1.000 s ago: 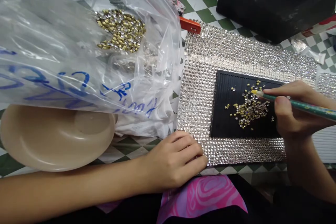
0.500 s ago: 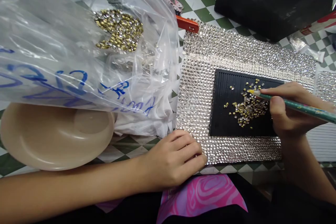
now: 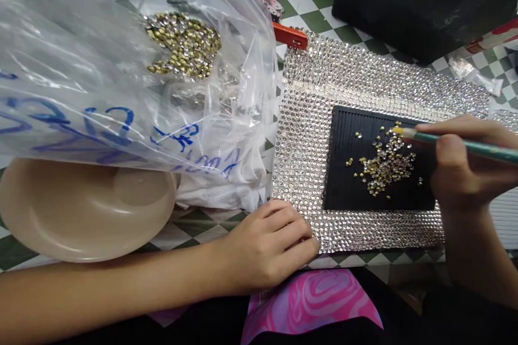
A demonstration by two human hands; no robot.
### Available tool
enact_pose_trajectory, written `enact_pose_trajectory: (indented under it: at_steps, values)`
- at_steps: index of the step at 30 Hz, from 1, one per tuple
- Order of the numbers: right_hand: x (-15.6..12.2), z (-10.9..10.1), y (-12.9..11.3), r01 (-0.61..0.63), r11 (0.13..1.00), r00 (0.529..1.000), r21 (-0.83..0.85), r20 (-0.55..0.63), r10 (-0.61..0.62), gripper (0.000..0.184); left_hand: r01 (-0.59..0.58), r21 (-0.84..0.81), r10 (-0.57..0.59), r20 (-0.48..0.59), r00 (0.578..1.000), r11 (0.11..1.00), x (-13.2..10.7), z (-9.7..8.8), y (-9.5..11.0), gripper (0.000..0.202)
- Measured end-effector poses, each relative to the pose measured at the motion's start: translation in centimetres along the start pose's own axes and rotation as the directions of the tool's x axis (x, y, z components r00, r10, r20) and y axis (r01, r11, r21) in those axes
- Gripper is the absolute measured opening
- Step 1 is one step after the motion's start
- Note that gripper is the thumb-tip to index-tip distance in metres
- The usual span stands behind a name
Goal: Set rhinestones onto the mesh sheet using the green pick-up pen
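My right hand [image 3: 465, 167] is closed in a writing grip round a green pencil [image 3: 465, 145] with a pale, yellow-ended tip. That tip is over the upper part of a loose pile of rhinestones [image 3: 390, 164], clear and gold-backed. The pile lies on a black ridged tray [image 3: 348, 172], which rests on a sheet covered in rows of silver rhinestones [image 3: 303, 145]. My left hand [image 3: 279, 242] is at the sheet's near left corner, fingers bent together over its edge and fingertips partly hidden. Whether a stone sticks to the pencil tip is too small to tell.
A clear plastic bag [image 3: 251, 64] with blue writing and more rhinestones [image 3: 186, 46] lies at left, above a beige bowl [image 3: 84, 237]. An orange handle [image 3: 289, 36] touches the sheet's far corner. Behind stands a black box-like object [image 3: 404, 16] on the checkered tabletop [image 3: 299, 5].
My right hand has moved right and slightly up with the pencil, its tip passing to the pile's upper right. More of the tray's right side shows. My left hand stays put.
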State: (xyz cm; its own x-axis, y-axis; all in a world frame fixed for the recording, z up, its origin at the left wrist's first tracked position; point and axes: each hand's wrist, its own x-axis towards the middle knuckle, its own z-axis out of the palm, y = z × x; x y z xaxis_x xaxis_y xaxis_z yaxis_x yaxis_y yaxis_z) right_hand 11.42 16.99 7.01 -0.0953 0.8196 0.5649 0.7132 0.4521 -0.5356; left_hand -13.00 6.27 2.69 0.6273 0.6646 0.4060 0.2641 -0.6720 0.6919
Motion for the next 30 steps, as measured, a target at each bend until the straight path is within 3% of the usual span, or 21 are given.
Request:
enact_pose_trajectory:
  at_steps: [4, 9, 12, 30]
  values:
    - [2.0, 1.9, -1.3, 0.089, 0.993, 0.996, 0.077, 0.009, -0.090, 0.014, -0.008, 0.004, 0.008, 0.003, 1.000, 1.000, 0.1, 0.0, -0.1, 0.024]
    - [3.9, 4.7, -1.6, 0.033, 0.984, 0.950, 0.173, 0.301, -0.084, 0.016, -0.001, 0.010, 0.002, -0.009, 1.000, 1.000, 0.2, 0.1, -0.1, 0.023]
    - [4.4, 5.6, -1.1, 0.048, 0.985, 0.914, 0.168, 0.390, -0.111, 0.017, -0.009, 0.013, 0.009, -0.016, 1.000, 1.000, 0.1, 0.0, 0.0, 0.023]
    - [4.5, 5.8, -0.4, 0.179, 0.979, 0.877, 0.092, 0.436, -0.201, 0.017, -0.004, 0.004, 0.004, -0.019, 1.000, 1.000, 0.1, 0.1, -0.2, 0.022]
